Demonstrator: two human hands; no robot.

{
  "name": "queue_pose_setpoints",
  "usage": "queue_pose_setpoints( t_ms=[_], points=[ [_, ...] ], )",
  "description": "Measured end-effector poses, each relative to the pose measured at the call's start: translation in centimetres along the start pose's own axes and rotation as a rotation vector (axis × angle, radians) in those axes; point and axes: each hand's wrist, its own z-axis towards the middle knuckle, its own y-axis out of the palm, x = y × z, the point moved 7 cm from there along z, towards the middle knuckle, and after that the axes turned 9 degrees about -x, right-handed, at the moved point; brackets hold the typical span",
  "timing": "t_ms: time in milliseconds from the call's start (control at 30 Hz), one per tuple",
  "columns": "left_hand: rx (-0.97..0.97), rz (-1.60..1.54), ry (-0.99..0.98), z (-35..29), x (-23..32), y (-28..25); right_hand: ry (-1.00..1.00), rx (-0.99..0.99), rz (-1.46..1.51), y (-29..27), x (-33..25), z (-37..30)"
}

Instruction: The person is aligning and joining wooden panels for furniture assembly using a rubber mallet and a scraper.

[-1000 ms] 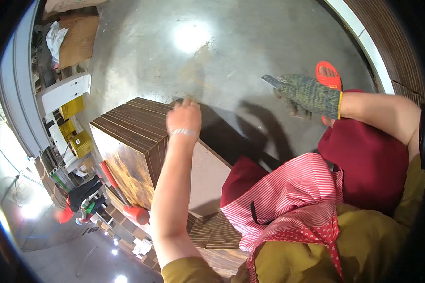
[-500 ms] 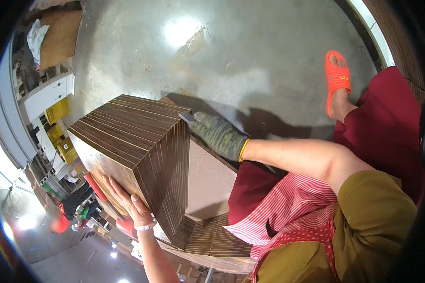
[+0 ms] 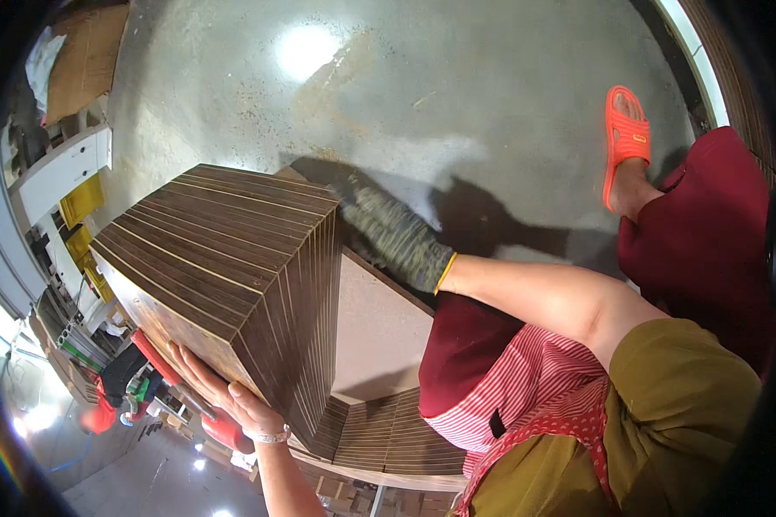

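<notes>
A stack of dark brown wood-grain boards with pale line edges stands tilted in front of me. My left hand, bare with a bracelet at the wrist, lies flat with fingers stretched along its left face. At the stack's right corner is my right hand, in a grey-green knitted glove with a yellow cuff. Its fingers are blurred and curled; what they hold is hidden now. Below the glove a pale flat board leans beside the stack. More dark striped boards lie under it.
A red-handled tool lies beyond my left hand, near a red rounded object. Yellow bins, white panels and cardboard line the left. Another person is far left. My orange sandal rests on the concrete floor.
The view has shifted, so the stack appears lower and further left. The gloved hand stays by the corner; the flat grey piece at its fingertips no longer shows. The left hand remains on the stack.
</notes>
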Motion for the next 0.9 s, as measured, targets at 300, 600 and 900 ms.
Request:
queue_pose_setpoints(
  t_ms=[300,600,900],
  points=[
    [0.006,0.024,-0.013,0.3,0.1,0.0,0.451,0.132,0.761,2.3,4.6,0.8],
    [-0.005,0.004,-0.028,0.4,0.5,0.0,0.036,-0.042,-0.168,0.7,2.8,0.6],
    [0.007,0.005,-0.012,0.4,0.2,0.1,0.167,-0.285,0.119,-0.2,2.9,2.2]
  ],
)
